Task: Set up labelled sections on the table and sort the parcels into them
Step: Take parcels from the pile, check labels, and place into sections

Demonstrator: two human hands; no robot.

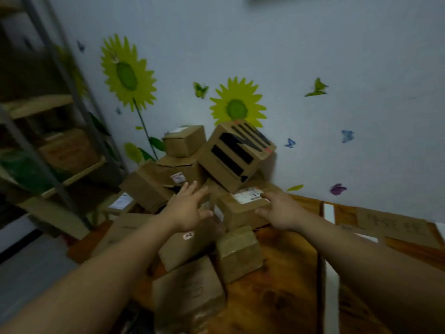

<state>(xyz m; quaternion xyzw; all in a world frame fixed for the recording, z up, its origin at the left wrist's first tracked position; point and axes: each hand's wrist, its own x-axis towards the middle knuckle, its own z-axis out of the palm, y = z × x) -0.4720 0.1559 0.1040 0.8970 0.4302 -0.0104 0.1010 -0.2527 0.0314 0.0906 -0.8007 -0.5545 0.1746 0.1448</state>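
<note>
Okay, quick pass, big to small. Wooden table fills the lower right, with a heap of brown parcels piled at its far left end against the wall. The biggest on top is a tilted black-striped box. Just below it sits the white-label parcel, which I take as the target.

I read this as the sorting step, at the pick. Sections look at least partly laid out: a white tape strip runs across the table on the right, with a cardboard sign lying beyond it.

Both hands flank that 1 parcel and neither grips anything. My left hand has its fingers spread wide just left of it. My right hand has straight fingers at its top right edge.

My guess for the next move is closing in from both sides and lifting carefully, since the striped box seems to lean on the parcels behind.

Hard to make out:
- The frame is motion-blurred.
- Neither the sign's writing nor the shipping label is legible.
- I cannot tell whether the right fingers touch the parcel.
- The heap's left side and the table's near edge are cut off or hidden by my arms.
</note>
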